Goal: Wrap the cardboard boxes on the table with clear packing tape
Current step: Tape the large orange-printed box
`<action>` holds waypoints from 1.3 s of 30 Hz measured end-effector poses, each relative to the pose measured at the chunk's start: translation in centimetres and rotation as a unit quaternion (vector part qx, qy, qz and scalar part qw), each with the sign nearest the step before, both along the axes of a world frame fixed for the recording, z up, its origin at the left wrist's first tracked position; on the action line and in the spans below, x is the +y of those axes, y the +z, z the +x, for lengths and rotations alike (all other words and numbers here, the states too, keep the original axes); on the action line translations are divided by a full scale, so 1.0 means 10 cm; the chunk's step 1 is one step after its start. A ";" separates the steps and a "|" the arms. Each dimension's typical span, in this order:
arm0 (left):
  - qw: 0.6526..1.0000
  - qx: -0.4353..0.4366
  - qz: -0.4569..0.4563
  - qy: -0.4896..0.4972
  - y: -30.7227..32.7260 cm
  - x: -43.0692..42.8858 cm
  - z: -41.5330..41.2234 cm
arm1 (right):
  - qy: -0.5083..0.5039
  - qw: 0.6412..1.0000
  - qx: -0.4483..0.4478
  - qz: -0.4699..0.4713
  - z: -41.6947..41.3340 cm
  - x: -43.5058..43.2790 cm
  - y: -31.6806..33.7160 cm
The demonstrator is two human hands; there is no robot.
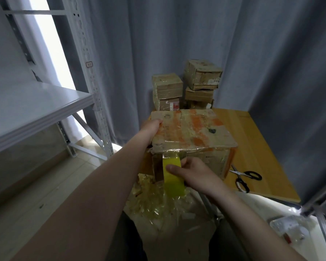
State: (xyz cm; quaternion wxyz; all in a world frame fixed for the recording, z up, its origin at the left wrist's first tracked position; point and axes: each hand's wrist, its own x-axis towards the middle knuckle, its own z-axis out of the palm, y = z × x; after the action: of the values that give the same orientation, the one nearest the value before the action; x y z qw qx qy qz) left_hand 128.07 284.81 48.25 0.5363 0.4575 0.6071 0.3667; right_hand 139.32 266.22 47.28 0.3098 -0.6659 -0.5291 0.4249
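With the left hand (151, 126) gripping the box (188, 130) and the right hand (196, 174) holding the tape roll (174, 185) against its front, slack pull could have wrinkled the tape.

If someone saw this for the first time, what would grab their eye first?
The big cardboard box with orange smears, mid-frame, its far left corner gripped by the left hand. Just below, the right hand holds a yellow tape roll at its near face. Smaller taped boxes are stacked behind; black-handled scissors lie on the wooden table, right.
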 end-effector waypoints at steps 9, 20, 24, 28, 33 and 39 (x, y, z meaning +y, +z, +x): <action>0.999 0.022 0.023 -0.004 -0.04 0.08 0.03 | 0.058 0.959 -0.205 0.188 0.06 0.26 0.57; 0.998 0.051 0.042 -0.018 -0.10 0.36 0.11 | 0.204 0.887 -0.413 -0.005 0.06 1.43 0.21; 0.998 0.016 0.040 -0.050 -0.12 0.37 0.07 | 0.161 0.886 -0.435 0.005 0.09 1.82 0.11; 0.997 0.008 0.046 -0.059 -0.13 0.34 0.04 | 0.125 0.879 -0.461 0.006 0.08 2.11 0.05; 0.995 0.043 0.079 -0.039 -0.12 0.39 0.09 | 0.102 0.880 -0.465 -0.002 0.07 2.29 0.07; 0.992 0.117 0.046 -0.021 -0.11 0.57 0.16 | 0.155 0.903 -0.398 -0.043 0.09 1.97 0.36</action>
State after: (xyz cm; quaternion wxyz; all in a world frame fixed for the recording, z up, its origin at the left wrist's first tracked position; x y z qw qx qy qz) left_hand 129.69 290.53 47.12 0.4475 0.5339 0.6385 0.3271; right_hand 140.17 285.87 50.87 -0.0250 -0.7016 -0.6864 0.1899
